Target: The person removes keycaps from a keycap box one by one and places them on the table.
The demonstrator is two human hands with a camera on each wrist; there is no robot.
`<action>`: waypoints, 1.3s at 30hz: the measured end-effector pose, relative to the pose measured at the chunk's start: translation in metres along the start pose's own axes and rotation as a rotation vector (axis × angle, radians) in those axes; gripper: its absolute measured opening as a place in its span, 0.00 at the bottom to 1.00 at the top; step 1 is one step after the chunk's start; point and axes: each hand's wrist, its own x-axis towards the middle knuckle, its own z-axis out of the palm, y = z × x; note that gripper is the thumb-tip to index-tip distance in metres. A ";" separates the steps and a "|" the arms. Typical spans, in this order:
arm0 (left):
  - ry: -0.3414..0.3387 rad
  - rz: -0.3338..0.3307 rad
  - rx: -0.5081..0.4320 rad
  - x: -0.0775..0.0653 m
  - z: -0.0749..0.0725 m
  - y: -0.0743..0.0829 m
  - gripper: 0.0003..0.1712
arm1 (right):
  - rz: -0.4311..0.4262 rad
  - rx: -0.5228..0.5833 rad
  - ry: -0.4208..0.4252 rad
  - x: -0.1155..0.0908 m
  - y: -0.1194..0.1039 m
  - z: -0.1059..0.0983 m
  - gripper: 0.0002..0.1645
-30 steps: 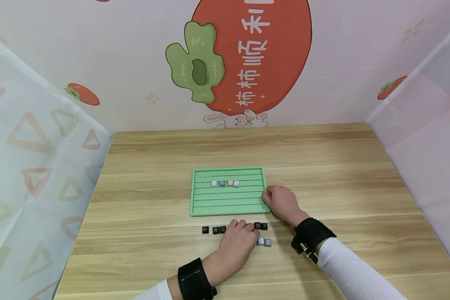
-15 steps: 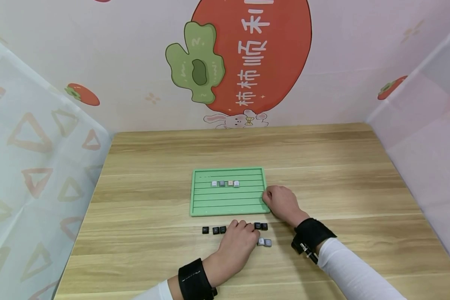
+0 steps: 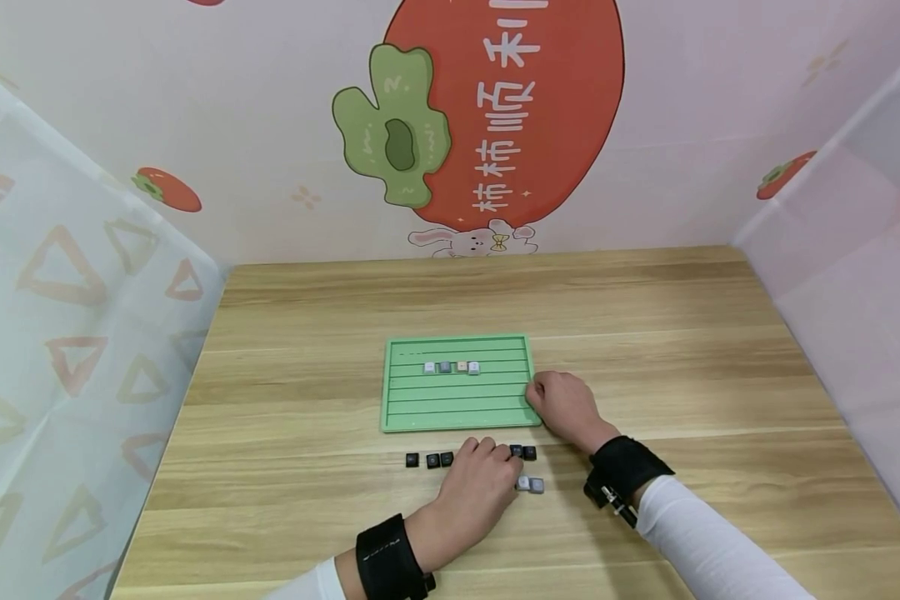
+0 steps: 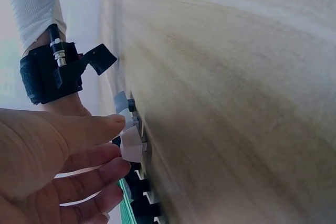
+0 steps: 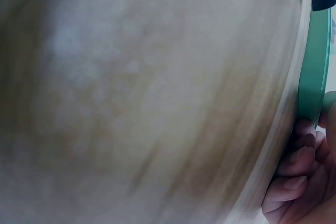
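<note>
My left hand (image 3: 474,492) is low over the table, fingers bent down among small keycaps. In the left wrist view, its thumb and forefinger pinch a pale pinkish keycap (image 4: 132,144), which the hand hides from the head view. Right beside it are a white keycap (image 3: 523,483) and a grey keycap (image 3: 537,485). Black keycaps (image 3: 432,460) lie in a row on both sides of the fingers. My right hand (image 3: 566,407) grips the right edge of a green ridged board (image 3: 457,408), thumb at the rim. Several light and grey keycaps (image 3: 445,367) sit in line on the board.
The wooden table (image 3: 292,350) runs back to a printed wall sheet (image 3: 270,125). Patterned white curtains (image 3: 67,333) border both sides. Each wrist wears a black strap (image 3: 630,471) with a camera mount.
Almost nothing differs. Both hands hold their places, the board and keycaps stay put, and the head view has shifted very slightly.
</note>
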 end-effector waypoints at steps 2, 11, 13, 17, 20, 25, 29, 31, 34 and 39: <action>0.014 -0.004 -0.004 0.001 -0.001 0.000 0.12 | 0.004 0.001 -0.001 0.000 0.000 0.000 0.21; 0.028 -0.024 -0.030 0.003 -0.006 -0.005 0.14 | -0.005 -0.003 0.010 -0.001 0.001 0.000 0.21; 0.018 -0.032 -0.036 0.004 -0.008 -0.006 0.15 | -0.007 -0.001 0.012 -0.001 0.001 0.000 0.21; 0.015 -0.047 -0.052 0.006 -0.011 -0.010 0.14 | 0.000 -0.001 0.006 -0.001 0.001 0.001 0.21; 0.026 -0.057 -0.062 0.007 -0.012 -0.013 0.13 | 0.002 -0.001 0.001 -0.001 0.001 0.001 0.21; 0.059 -0.068 -0.045 0.009 -0.016 -0.016 0.12 | -0.003 -0.002 0.002 -0.001 0.001 0.001 0.21; 0.075 -0.080 -0.030 0.012 -0.018 -0.019 0.12 | -0.011 0.002 0.008 -0.002 0.000 0.001 0.21; 0.075 -0.085 -0.027 0.013 -0.019 -0.020 0.11 | -0.014 0.002 0.009 -0.001 0.000 0.000 0.21; 0.071 -0.089 -0.037 0.015 -0.018 -0.022 0.11 | -0.018 0.004 0.004 -0.001 0.001 0.000 0.21; 0.065 -0.100 -0.055 0.019 -0.018 -0.028 0.11 | -0.019 0.004 -0.001 0.001 0.002 0.000 0.21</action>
